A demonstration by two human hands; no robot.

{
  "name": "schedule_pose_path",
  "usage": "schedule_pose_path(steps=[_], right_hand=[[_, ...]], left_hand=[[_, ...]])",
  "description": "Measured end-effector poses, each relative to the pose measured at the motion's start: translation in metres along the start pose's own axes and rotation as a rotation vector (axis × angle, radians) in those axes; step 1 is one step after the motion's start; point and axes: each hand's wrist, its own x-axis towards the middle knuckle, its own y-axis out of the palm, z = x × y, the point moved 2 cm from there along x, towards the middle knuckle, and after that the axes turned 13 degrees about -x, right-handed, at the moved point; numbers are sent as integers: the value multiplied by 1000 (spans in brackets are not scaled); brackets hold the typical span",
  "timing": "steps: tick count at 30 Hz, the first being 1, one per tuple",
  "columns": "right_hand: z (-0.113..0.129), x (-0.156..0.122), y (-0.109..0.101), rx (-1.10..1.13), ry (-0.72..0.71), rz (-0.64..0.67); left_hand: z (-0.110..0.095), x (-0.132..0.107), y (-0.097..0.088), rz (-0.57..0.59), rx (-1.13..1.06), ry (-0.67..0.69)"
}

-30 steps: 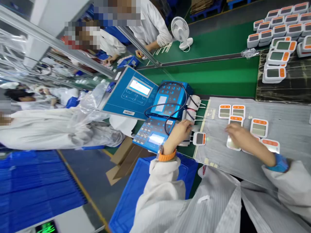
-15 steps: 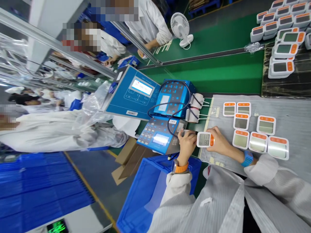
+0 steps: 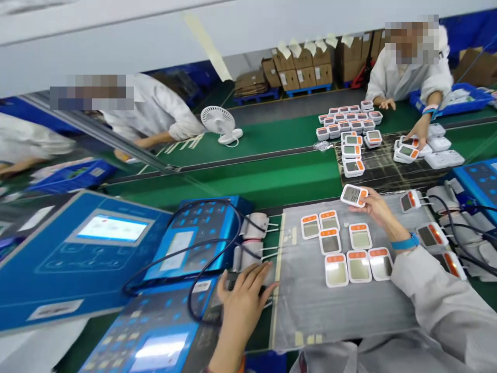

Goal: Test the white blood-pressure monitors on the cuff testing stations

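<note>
My right hand (image 3: 378, 207) pinches a small white digital display unit (image 3: 352, 196) by its orange-button end, raised over the far side of the grey mat (image 3: 303, 305). Dark digits show on its screen. My left hand (image 3: 243, 298) lies with fingers stretched over a pronged connector beside the lower blue test box (image 3: 155, 331); the fingers partly hide that connector. Two white cylindrical connectors (image 3: 254, 225) with metal prongs sit just beyond it. Several similar units (image 3: 359, 267) with orange buttons lie in rows on the mat, their screens blank.
Blue instruments (image 3: 104, 248) and looped black cables (image 3: 190, 290) crowd the left. At the right, more units (image 3: 430, 235) sit against connectors. Beyond, stacked units (image 3: 353, 167) stand on a black board (image 3: 382, 173), where a co-worker's hand (image 3: 419, 132) touches others. A white fan (image 3: 219, 122) stands across the green bench.
The view has swung to the right. My right hand has carried the display unit away from the left connectors to the mat's far side. My left hand has stayed by the test box, fingers more spread.
</note>
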Motion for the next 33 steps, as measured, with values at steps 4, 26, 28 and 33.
schedule_pose_path(steps=[4,26,28,33], right_hand=[[25,54,-24,-187,14,-186],[48,123,-22,-9,-72,-281],[57,131,-18,-59,-82,-351],[45,125,-22,-290,-153,-526]], left_hand=[[-15,34,-12,-29,-48,67],[-21,92,-15,-85,-200,216],[-20,98,-17,-50,-206,199],[1,119,-30,-62,-133,24]])
